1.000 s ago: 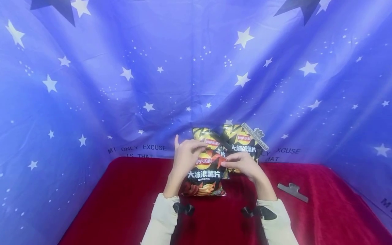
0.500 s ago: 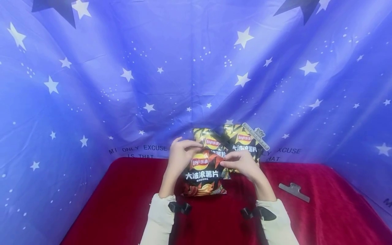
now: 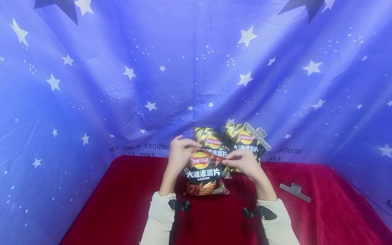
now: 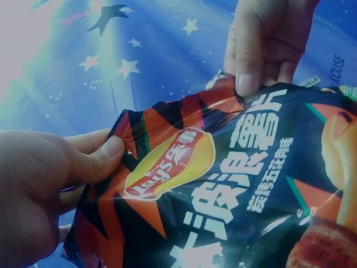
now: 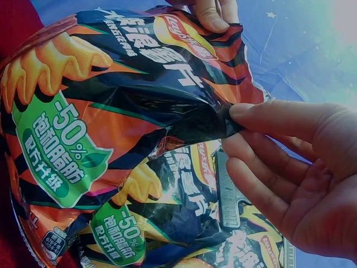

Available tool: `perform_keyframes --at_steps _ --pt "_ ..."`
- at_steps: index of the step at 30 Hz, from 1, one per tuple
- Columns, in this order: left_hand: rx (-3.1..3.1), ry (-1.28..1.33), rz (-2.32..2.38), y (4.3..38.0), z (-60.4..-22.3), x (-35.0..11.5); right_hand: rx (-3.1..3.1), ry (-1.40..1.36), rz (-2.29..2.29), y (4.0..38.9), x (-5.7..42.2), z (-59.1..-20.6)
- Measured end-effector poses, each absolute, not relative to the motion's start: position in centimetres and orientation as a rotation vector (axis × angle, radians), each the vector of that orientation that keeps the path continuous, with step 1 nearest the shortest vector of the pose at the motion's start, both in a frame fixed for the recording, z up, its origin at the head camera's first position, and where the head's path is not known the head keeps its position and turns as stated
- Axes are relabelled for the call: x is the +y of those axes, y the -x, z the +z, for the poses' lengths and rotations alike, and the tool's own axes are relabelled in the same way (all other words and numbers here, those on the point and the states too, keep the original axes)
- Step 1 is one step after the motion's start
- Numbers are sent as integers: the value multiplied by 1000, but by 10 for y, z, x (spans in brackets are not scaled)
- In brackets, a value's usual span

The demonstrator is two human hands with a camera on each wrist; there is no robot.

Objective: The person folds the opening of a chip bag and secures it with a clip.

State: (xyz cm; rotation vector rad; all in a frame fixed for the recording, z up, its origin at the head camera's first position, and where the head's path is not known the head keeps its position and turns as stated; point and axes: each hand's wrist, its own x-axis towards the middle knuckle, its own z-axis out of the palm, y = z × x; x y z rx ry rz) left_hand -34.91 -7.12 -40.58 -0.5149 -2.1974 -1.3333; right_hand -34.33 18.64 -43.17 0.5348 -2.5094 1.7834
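Observation:
A black-and-red potato chip bag (image 3: 206,185) stands at the middle of the table, its printed front toward me. With thumb and fingers my left hand (image 3: 178,154) pinches its top edge near the left corner, as the left wrist view shows. My right hand (image 3: 246,164) pinches the top right corner between thumb and fingers, seen closely in the right wrist view. The top edge is stretched between both hands. From the head view I cannot see whether the bag's top is sealed.
Behind stand two yellow-and-black chip bags, left (image 3: 212,143) and right (image 3: 242,137). A dark clip (image 5: 227,192) grips the left one; a pale clip (image 3: 258,136) sits on the right one. Another grey clip (image 3: 295,193) lies on the red cloth (image 3: 330,211). A starry curtain (image 3: 153,85) hangs behind.
My left hand has moved a little left along the bag's top, uncovering more of the logo. The right hand has stayed at the right corner.

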Motion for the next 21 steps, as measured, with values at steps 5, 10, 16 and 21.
perform_keyframes --at_steps 5,10,16,21 --pt "-2224 550 -1389 349 -405 -73 -2513 -542 1788 342 187 -430" --pt "-2296 587 -1463 347 -404 -78 -2535 -550 1731 341 187 -430" --pt "-2317 550 -1520 346 -405 -80 -2538 -576 1714 342 186 -430" --pt "-2314 531 -1519 345 -404 -76 -2538 -621 1664 342 188 -431"
